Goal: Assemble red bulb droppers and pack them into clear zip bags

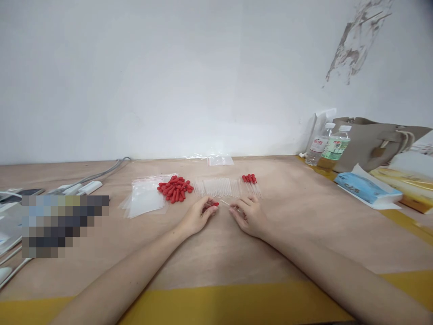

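Note:
Between the fingers of my left hand [202, 214] is a red rubber dropper bulb [216, 204], its open end pointing right. My right hand [248, 215] pinches a thin clear dropper tube [224, 202], whose tip points at the bulb with a small gap between them. Beyond my hands lies a row of clear tubes [216, 186], side by side. A pile of red bulbs [175, 188] sits to their left. On the right, several droppers [250, 179] lie together, red bulbs fitted on their tubes.
Clear zip bags [147, 196] are stacked left of the bulbs, and another bag [219, 160] lies by the wall. Cables and white plugs [89, 187] are at far left. Two bottles [334, 146], a grey handbag [368, 140] and a blue tissue pack [367, 187] stand at right.

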A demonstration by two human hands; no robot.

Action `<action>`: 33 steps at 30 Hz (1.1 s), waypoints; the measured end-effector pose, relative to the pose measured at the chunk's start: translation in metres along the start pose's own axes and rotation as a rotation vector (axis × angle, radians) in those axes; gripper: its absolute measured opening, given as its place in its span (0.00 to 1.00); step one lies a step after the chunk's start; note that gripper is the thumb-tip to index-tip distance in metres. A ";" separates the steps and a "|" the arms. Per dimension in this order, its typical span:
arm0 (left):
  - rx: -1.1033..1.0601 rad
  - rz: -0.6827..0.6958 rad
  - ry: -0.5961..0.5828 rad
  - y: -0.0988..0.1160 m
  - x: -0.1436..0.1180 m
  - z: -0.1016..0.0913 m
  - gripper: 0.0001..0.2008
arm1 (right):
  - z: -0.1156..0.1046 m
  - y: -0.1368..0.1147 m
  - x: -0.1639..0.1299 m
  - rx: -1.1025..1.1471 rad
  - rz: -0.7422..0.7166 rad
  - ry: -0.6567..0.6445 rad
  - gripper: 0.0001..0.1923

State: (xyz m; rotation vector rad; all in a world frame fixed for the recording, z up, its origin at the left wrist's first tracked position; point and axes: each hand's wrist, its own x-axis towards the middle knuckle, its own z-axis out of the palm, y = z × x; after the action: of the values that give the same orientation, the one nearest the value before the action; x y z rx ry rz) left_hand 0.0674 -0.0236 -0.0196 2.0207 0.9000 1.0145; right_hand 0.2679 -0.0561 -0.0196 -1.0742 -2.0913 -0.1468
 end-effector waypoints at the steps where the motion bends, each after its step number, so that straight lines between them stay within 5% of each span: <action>1: -0.017 -0.002 -0.001 0.001 0.000 0.001 0.08 | 0.001 -0.001 0.000 0.002 -0.015 0.004 0.10; 10: -0.019 -0.050 -0.011 -0.001 0.001 0.000 0.11 | 0.001 -0.007 -0.001 0.079 -0.029 -0.007 0.08; 21: 0.107 -0.027 -0.112 0.009 -0.005 -0.002 0.10 | -0.014 0.014 0.007 0.007 -0.116 -0.223 0.11; 33: 0.285 0.029 -0.136 0.014 -0.005 -0.001 0.12 | -0.007 0.007 0.007 -0.103 -0.106 -0.208 0.12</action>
State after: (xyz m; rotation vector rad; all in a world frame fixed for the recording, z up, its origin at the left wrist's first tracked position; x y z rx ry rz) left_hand 0.0678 -0.0347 -0.0093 2.3138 0.9894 0.7873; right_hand 0.2746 -0.0507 -0.0113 -1.0783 -2.3509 -0.2043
